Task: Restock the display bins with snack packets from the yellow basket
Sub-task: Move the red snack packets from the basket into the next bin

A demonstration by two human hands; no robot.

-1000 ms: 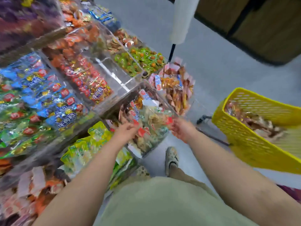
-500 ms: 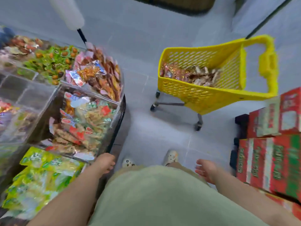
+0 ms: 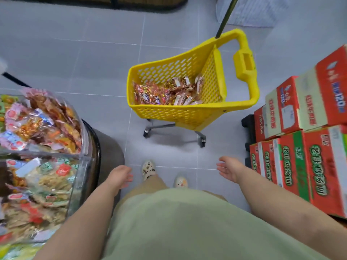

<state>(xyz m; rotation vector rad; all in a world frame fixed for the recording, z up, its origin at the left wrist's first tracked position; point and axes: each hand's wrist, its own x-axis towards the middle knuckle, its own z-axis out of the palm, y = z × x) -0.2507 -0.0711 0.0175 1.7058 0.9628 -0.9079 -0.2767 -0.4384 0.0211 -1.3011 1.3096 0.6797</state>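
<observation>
A yellow wheeled basket (image 3: 180, 113) stands on the grey floor ahead of me, holding a pile of snack packets (image 3: 165, 93) in red, gold and pink wrappers. Clear display bins (image 3: 82, 166) full of packets fill the left edge. My left hand (image 3: 120, 176) hangs low beside the bins with fingers relaxed and holds nothing. My right hand (image 3: 230, 168) is out to the right, palm turned inward, fingers loosely spread, also empty. Both hands are well short of the basket.
Stacked red and green cardboard cartons (image 3: 304, 143) stand close on the right. A dark pole (image 3: 224, 17) leans behind the basket's handle (image 3: 246, 64). My feet in patterned shoes (image 3: 149, 169) stand on the tiled floor between bins and cartons.
My hands left the front bin and dropped to my sides. My view swung right from the bins to the basket, which now sits centred ahead, with the cartons in view.
</observation>
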